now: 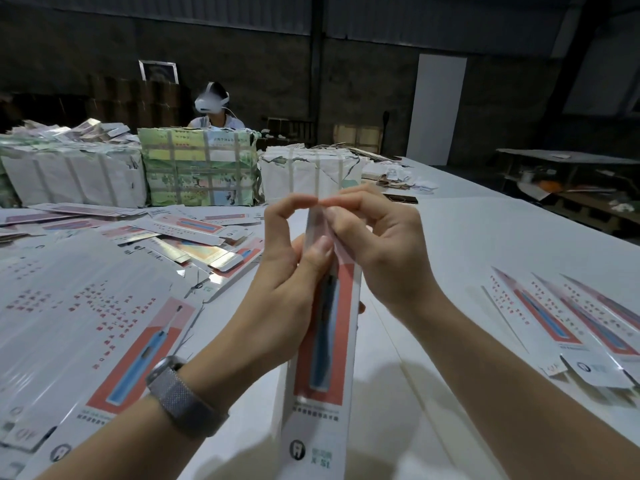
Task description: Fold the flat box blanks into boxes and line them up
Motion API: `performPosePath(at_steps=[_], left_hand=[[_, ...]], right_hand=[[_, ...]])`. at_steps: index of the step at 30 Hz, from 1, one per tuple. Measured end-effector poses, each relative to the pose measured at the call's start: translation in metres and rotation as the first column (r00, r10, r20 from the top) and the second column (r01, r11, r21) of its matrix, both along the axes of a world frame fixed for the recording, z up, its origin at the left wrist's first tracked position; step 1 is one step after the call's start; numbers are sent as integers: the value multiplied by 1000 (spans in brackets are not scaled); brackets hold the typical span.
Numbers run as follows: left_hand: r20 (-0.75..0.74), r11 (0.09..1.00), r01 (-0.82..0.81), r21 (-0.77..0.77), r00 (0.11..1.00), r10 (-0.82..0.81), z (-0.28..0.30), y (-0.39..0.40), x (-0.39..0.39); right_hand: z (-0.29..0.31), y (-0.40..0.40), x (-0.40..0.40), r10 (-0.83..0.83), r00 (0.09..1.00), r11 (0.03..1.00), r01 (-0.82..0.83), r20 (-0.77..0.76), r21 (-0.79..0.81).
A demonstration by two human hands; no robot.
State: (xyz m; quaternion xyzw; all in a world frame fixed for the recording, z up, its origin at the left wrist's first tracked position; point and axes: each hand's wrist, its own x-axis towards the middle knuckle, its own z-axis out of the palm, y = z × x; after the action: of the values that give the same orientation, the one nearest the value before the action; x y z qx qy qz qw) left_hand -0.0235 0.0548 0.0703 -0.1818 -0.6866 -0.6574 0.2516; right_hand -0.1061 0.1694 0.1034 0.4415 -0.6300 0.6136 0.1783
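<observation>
I hold a long, narrow white box [322,358] with a red panel and a blue toothbrush picture, pointing away from me over the white table [467,237]. My left hand [287,258] grips its far end from the left, thumb on the top face. My right hand [377,244] pinches the far end flap from the right; the fingertips of both hands meet above the end. A pile of flat blanks [86,306] of the same print lies at the left. Several folded boxes [568,317] lie side by side at the right.
Strapped paper bundles [199,168] stand across the far side of the table, with loose blanks [194,233] scattered in front. A person wearing a white headset [213,105] sits behind them. A dark phone [401,199] lies further back on the table.
</observation>
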Motion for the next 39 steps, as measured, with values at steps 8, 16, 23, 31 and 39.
performPosePath(at_steps=[8, 16, 23, 31, 39], left_hand=[[-12, 992, -107, 61, 994, 108, 4, -2, -6], [77, 907, 165, 387, 975, -210, 11, -15, -3], [233, 985, -143, -94, 959, 162, -9, -27, -18], [363, 966, -174, -189, 902, 234, -19, -48, -33], [398, 691, -184, -699, 703, 590, -31, -106, -48]], right_hand=[[6, -3, 8, -342, 924, 898, 375, -173, 231], [12, -3, 15, -116, 993, 755, 76, 19, 652], [-10, 24, -49, -502, 865, 437, 239, 15, 867], [-52, 100, -114, -735, 632, 31, 390, -243, 920], [-43, 122, -121, -818, 525, 123, 557, -234, 821]])
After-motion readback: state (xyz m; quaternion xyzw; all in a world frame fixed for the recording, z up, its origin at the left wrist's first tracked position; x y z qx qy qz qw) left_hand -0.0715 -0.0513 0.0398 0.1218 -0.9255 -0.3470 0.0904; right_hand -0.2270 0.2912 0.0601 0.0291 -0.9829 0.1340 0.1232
